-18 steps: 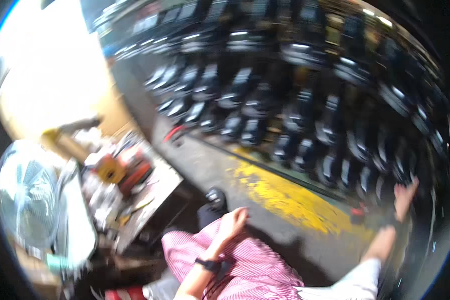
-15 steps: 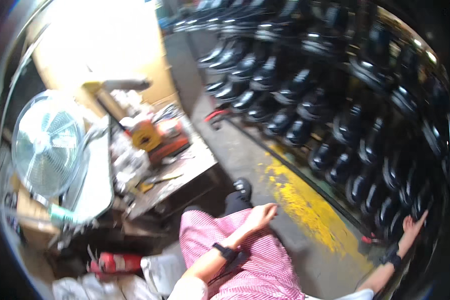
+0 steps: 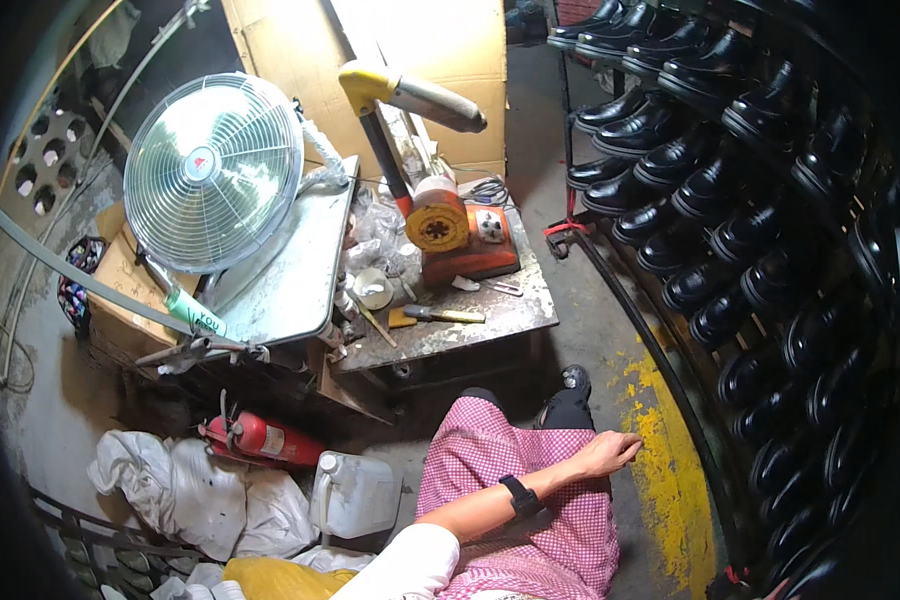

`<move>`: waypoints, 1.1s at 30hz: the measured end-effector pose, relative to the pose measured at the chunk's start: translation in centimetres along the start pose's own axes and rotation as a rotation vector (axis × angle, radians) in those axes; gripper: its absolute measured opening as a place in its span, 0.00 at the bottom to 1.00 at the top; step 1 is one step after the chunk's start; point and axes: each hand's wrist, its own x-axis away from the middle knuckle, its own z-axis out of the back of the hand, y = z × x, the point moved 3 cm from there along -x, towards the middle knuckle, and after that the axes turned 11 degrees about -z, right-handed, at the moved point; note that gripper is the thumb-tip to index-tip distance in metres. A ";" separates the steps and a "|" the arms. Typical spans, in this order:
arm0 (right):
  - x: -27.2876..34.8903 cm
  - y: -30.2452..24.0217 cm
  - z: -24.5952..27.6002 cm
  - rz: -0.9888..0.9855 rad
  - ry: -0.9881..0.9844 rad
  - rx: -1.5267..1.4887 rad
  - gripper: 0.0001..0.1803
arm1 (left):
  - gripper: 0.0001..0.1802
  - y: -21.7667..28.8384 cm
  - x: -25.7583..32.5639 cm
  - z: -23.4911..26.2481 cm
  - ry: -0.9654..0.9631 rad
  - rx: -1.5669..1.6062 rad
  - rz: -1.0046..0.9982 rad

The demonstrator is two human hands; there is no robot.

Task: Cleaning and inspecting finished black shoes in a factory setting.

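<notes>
Near the bottom middle of the frame, the left hand (image 3: 610, 455) rests on the pink checked apron (image 3: 530, 490) over the person's knee, fingers close together and bent a little, holding nothing, and a black wristband (image 3: 518, 495) sits on that arm. The right hand cannot be seen. In the upper middle, an orange machine (image 3: 460, 235) stands on a messy metal workbench (image 3: 450, 335), a big fan (image 3: 213, 170) stands at the upper left, and rows of shiny black shoes (image 3: 730, 200) fill the racks on the right.
</notes>
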 end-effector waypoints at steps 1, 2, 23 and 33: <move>1.1 0.2 -1.0 -0.050 0.004 -0.021 0.28 | 0.15 0.3 -0.1 0.1 -0.010 -0.001 -0.014; 2.2 0.4 -1.9 -0.100 0.010 -0.041 0.28 | 0.15 0.5 -0.3 0.1 -0.021 -0.003 -0.027; 30.8 8.4 -24.7 -1.327 -0.440 0.033 0.18 | 0.13 4.4 2.6 9.0 0.548 0.525 0.070; 35.6 10.2 -31.2 -1.374 -0.590 0.038 0.18 | 0.13 5.0 2.2 13.2 0.709 0.384 0.065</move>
